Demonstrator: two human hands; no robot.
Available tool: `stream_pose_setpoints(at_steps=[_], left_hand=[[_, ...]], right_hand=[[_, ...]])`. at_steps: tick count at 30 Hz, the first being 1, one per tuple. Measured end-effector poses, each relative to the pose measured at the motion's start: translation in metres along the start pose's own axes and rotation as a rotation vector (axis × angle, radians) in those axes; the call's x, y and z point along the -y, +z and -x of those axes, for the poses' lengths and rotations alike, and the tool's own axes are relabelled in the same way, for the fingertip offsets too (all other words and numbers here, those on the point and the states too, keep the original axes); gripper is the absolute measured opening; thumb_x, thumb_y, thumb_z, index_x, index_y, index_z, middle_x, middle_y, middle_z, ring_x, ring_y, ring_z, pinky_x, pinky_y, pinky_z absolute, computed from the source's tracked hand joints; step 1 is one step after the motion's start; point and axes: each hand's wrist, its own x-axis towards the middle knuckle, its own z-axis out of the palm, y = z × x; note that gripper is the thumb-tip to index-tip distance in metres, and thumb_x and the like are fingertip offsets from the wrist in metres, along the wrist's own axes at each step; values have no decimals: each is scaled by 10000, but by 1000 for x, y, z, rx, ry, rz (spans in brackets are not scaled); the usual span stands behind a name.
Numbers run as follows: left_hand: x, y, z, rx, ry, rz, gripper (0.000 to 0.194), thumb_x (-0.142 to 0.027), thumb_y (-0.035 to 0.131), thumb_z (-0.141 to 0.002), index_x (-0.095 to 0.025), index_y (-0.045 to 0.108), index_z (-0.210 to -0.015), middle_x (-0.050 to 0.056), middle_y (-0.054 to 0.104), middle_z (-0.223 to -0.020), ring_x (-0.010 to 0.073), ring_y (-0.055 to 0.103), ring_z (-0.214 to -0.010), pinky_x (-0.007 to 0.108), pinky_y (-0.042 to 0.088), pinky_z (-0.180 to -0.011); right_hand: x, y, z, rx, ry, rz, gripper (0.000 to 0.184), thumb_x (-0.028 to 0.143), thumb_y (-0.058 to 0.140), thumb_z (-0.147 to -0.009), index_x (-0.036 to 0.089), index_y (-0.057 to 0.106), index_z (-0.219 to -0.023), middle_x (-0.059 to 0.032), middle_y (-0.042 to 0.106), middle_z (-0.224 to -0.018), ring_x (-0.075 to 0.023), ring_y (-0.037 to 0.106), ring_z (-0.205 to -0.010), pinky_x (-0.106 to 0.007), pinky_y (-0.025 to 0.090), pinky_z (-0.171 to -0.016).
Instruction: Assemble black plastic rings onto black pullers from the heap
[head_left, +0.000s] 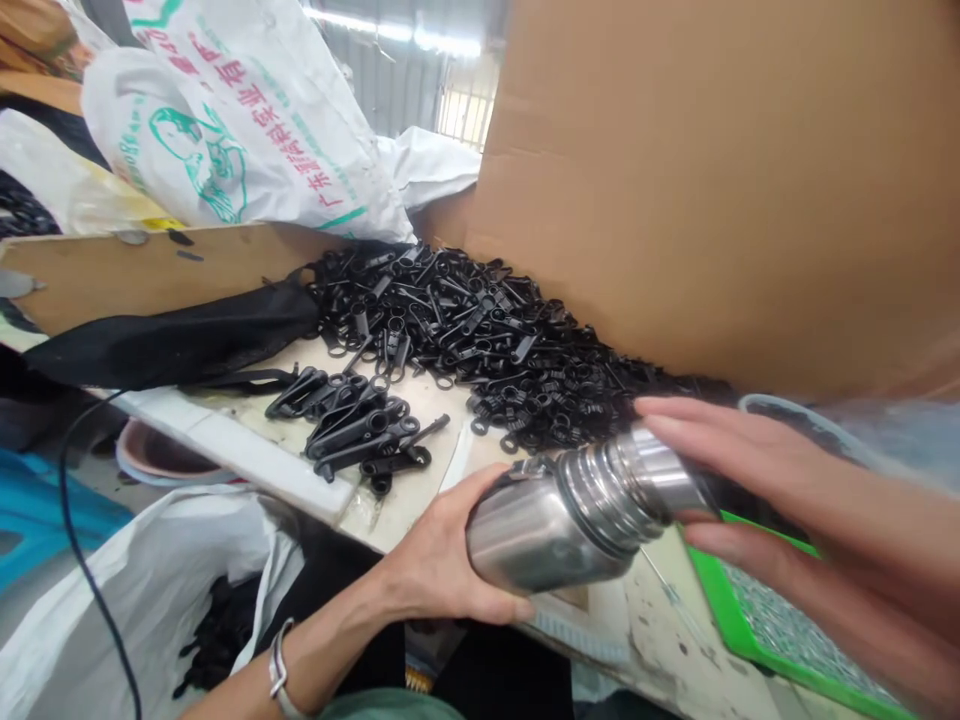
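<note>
A stainless steel flask [559, 515] lies tilted on its side above the table edge. My left hand [442, 555] is wrapped round its body from below. My right hand [720, 470] grips the flask's cap end [660, 470], fingers above and thumb beneath. Behind the flask a big heap of black plastic clips [487, 340] covers the worktable [412, 490], with a smaller bunch of longer black clips [352, 425] to its left.
A tall cardboard sheet [712, 180] stands behind the heap. A green tray [757, 630] with small metal parts sits under my right arm. Printed white sacks [247, 120] lie at the back left, a black cloth [172, 340] on the table's left, a white bag [150, 600] below.
</note>
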Motion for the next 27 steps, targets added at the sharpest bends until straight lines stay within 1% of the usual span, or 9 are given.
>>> stream_pose_setpoints(at_steps=[3, 7, 11, 13, 17, 20, 22, 25, 27], left_hand=[[1, 1, -1, 15, 46, 43, 1090, -385, 948, -491, -234, 462, -1456, 82, 622, -1357, 324, 611, -1214, 461, 488, -1104], [0, 3, 0, -1, 68, 55, 1052, -361, 935, -511, -242, 472, -1448, 73, 636, -1325, 325, 623, -1188, 471, 500, -1092], [0, 8, 1, -66, 28, -20, 1016, -331, 904, -526, -255, 468, -1441, 69, 650, -1300, 326, 635, -1172, 470, 524, -1068], [0, 11, 3, -103, 12, -82, 985, -317, 883, -551, -263, 459, -1439, 69, 639, -1327, 328, 625, -1203, 461, 528, -1068], [3, 15, 6, -219, -41, -242, 888, -354, 808, -638, -247, 422, -1430, 85, 636, -1332, 344, 632, -1204, 489, 537, -1046], [5, 14, 5, -287, -87, -364, 812, -451, 737, -690, -233, 416, -1403, 90, 654, -1285, 367, 646, -1177, 510, 540, -1024], [8, 12, 4, -288, -90, -424, 776, -525, 698, -695, -243, 434, -1368, 73, 668, -1244, 379, 656, -1148, 504, 550, -999], [16, 8, 7, -263, -68, -442, 751, -594, 673, -664, -266, 466, -1308, 56, 688, -1168, 388, 671, -1073, 510, 564, -942], [22, 6, 9, -250, -51, -421, 718, -593, 683, -632, -261, 502, -1243, 64, 700, -1138, 398, 676, -1038, 521, 567, -925]], right_hand=[[-2, -4, -2, 100, -22, 29, 467, 418, 477, -1033, 416, 452, -1499, -1, 514, -1506, -220, 510, -1365, -296, 574, -1013], [-3, -8, -7, 106, -99, 136, 486, 397, 457, -1048, 393, 408, -1531, -37, 537, -1471, -231, 535, -1331, -312, 574, -961], [6, -5, -23, 7, -218, 287, 446, 419, 416, -1065, 214, 493, -1453, -139, 630, -1294, -257, 642, -1111, -355, 558, -904], [16, -5, -31, 20, -220, 370, 435, 407, 405, -1067, 138, 529, -1385, -174, 656, -1195, -293, 658, -1007, -418, 558, -835], [32, -7, -44, 155, -118, 339, 417, 436, 395, -1075, 152, 563, -1329, -148, 645, -1150, -300, 635, -977, -447, 546, -812], [33, -13, -52, 206, -72, 252, 384, 410, 397, -1084, 128, 625, -1210, -146, 625, -1171, -264, 604, -1033, -423, 537, -885], [31, -20, -58, 243, -92, 185, 349, 380, 434, -1078, 116, 646, -1165, -152, 610, -1243, -248, 593, -1104, -409, 524, -951], [29, -34, -68, 410, -144, 75, 303, 334, 490, -1067, 131, 635, -1237, -114, 608, -1299, -194, 595, -1155, -329, 513, -985], [30, -43, -75, 517, -164, 29, 297, 305, 535, -1045, 186, 604, -1308, -26, 614, -1308, -121, 598, -1148, -223, 488, -979]])
